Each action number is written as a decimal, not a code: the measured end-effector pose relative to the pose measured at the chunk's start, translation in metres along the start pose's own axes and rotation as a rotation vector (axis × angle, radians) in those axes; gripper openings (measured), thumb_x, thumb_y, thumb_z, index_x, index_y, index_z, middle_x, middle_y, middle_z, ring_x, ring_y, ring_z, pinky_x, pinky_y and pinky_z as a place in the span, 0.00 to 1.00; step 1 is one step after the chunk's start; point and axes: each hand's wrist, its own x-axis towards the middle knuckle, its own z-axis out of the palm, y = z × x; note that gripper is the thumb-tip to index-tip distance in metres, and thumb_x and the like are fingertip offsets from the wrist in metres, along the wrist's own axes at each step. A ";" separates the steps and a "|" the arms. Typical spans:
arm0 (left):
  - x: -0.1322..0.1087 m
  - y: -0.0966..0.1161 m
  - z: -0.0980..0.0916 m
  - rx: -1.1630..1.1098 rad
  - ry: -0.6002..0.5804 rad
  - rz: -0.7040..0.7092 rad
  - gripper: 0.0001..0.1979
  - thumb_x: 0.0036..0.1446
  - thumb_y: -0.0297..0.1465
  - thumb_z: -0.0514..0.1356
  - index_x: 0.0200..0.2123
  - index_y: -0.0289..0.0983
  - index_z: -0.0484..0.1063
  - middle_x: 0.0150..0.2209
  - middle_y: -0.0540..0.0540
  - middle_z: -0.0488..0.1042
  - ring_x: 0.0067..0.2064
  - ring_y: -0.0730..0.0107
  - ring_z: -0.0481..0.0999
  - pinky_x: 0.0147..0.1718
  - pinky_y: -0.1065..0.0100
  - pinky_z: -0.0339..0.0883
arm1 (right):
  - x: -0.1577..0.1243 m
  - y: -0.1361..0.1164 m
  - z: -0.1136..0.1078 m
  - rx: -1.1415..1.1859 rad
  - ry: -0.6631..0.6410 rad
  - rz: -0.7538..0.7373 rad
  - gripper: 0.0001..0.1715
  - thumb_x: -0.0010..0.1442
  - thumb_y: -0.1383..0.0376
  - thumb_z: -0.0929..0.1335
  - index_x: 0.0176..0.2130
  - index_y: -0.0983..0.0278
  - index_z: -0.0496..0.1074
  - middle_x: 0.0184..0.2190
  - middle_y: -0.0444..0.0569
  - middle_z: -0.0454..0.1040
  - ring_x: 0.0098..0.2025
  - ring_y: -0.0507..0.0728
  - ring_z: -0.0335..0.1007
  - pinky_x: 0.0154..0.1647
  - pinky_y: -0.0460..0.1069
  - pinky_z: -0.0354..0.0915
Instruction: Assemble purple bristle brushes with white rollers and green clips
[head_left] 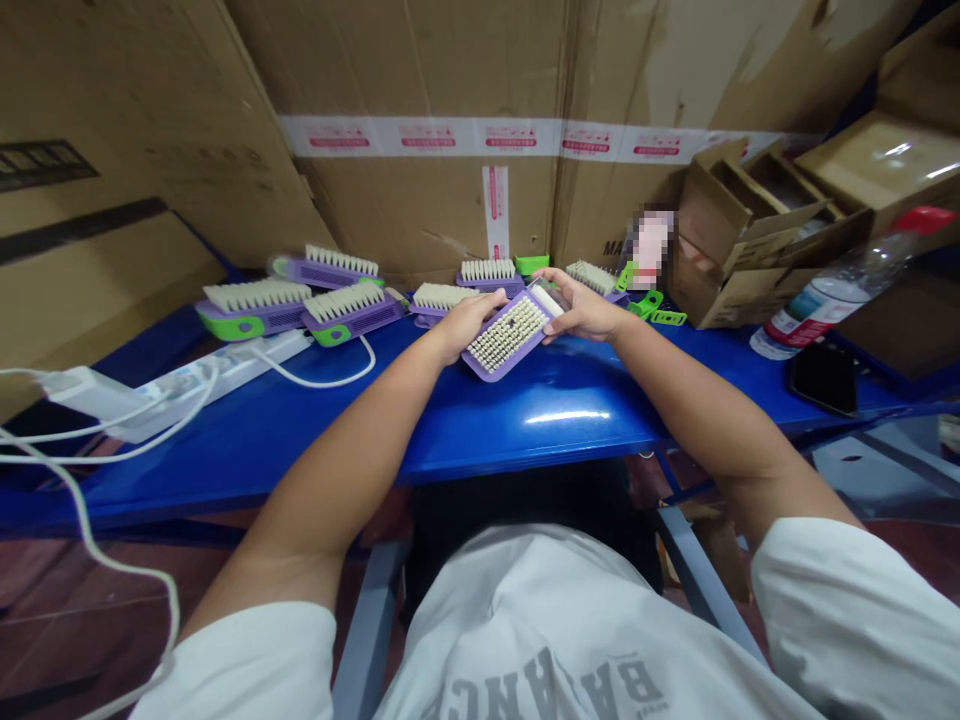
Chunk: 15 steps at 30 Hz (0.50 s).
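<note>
My left hand (pixel 469 325) and my right hand (pixel 581 312) both grip a purple scrubbing brush (pixel 504 338) above the blue table (pixel 540 425). Its cream bristles face up and toward me. A clear plastic piece (pixel 544 295) sits at the brush's far end, by my right fingers. Several similar purple-and-green brushes lie beyond my hands, including one (pixel 253 310) at the left and another (pixel 487 277) just past my left hand. Green plastic clips (pixel 651 306) lie past my right hand.
A white power strip (pixel 225 370) and charger (pixel 84 393) with white cables occupy the table's left side. A black phone (pixel 823 378) and plastic water bottle (pixel 844 285) sit at the right, near open cardboard boxes (pixel 750 240). Large taped cardboard sheets (pixel 427 150) stand behind.
</note>
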 end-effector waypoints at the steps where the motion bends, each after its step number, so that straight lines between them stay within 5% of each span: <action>1: 0.001 -0.001 -0.001 -0.009 -0.004 0.002 0.21 0.74 0.47 0.65 0.45 0.34 0.87 0.40 0.40 0.89 0.40 0.59 0.86 0.43 0.64 0.75 | 0.000 0.000 -0.001 -0.004 0.002 -0.010 0.60 0.39 0.73 0.88 0.61 0.51 0.61 0.53 0.41 0.74 0.44 0.57 0.84 0.32 0.50 0.88; 8: 0.002 0.003 0.003 -0.089 -0.034 -0.166 0.22 0.80 0.45 0.59 0.45 0.36 0.86 0.38 0.40 0.89 0.37 0.60 0.87 0.40 0.65 0.78 | -0.001 -0.005 -0.012 -0.084 0.001 -0.073 0.60 0.39 0.73 0.88 0.59 0.51 0.60 0.48 0.38 0.73 0.41 0.55 0.82 0.33 0.48 0.85; 15: 0.010 0.009 0.008 -0.102 -0.194 -0.258 0.22 0.81 0.47 0.57 0.50 0.40 0.87 0.48 0.40 0.90 0.46 0.59 0.89 0.49 0.62 0.81 | -0.002 -0.014 -0.020 -0.110 0.041 -0.060 0.58 0.37 0.72 0.89 0.58 0.53 0.63 0.48 0.40 0.74 0.42 0.56 0.80 0.33 0.48 0.83</action>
